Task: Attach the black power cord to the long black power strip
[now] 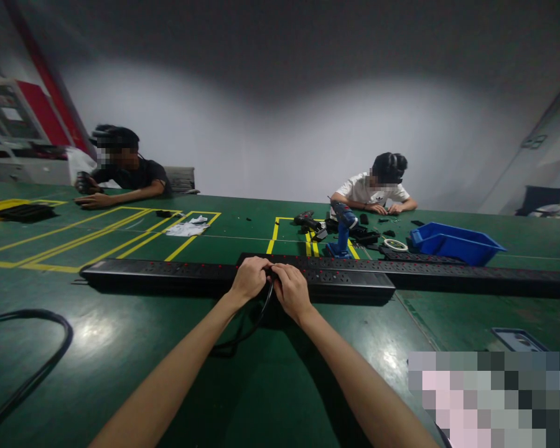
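Observation:
My left hand (252, 278) and my right hand (291, 289) meet at the middle of the view, fingers pinched together around the end of a black cable (264, 308). The cable hangs from between them and curves down to the left onto the green table. Just behind and below the fingers lies a long black power strip (158, 272) with rows of sockets and small red marks. A second long black strip (452, 278) lies behind it and runs off to the right. What exactly the fingertips press on is hidden.
A blue cordless drill (343, 230) stands behind the strips, near a blue bin (457, 241) and loose black parts. White paper (188, 226) lies farther left. A thick cable loop (68, 336) rests at left. Two people sit across the green table (135, 367).

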`<state>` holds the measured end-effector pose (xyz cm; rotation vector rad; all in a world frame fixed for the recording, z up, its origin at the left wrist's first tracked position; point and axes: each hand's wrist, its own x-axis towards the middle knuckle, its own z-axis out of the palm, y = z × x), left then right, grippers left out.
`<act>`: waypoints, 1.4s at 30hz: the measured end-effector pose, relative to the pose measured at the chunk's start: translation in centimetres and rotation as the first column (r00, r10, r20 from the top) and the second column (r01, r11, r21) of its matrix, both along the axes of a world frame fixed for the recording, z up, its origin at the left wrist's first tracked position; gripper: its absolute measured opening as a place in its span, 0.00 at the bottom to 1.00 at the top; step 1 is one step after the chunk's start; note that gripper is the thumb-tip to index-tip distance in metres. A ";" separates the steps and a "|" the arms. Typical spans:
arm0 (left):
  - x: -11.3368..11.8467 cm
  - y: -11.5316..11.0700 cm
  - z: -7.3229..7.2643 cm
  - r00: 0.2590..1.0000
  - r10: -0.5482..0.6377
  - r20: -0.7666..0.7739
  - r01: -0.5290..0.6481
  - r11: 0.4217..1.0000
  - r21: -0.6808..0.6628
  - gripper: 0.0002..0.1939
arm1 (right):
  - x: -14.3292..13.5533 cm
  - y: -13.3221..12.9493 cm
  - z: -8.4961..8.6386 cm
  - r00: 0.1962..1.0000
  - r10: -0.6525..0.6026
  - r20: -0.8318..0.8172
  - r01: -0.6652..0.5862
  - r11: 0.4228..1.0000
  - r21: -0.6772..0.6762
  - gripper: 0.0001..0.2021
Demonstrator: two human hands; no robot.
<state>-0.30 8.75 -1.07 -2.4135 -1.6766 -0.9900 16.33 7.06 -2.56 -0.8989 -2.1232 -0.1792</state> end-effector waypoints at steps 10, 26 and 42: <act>0.2 -0.5 0.7 0.999 -0.007 -0.034 0.009 0.999 0.037 0.18 | -0.2 -0.6 0.6 0.995 -0.085 0.052 0.088 0.994 -0.063 0.15; 1.1 -1.1 0.3 0.999 0.050 0.002 -0.050 0.999 0.005 0.18 | -0.5 -1.4 -0.3 0.998 -0.066 -0.010 0.065 0.997 -0.031 0.21; 1.3 -0.5 -0.2 0.976 0.126 -0.178 -0.119 0.992 0.052 0.13 | -0.9 -1.6 -0.5 0.986 -0.157 0.046 0.160 0.985 -0.069 0.31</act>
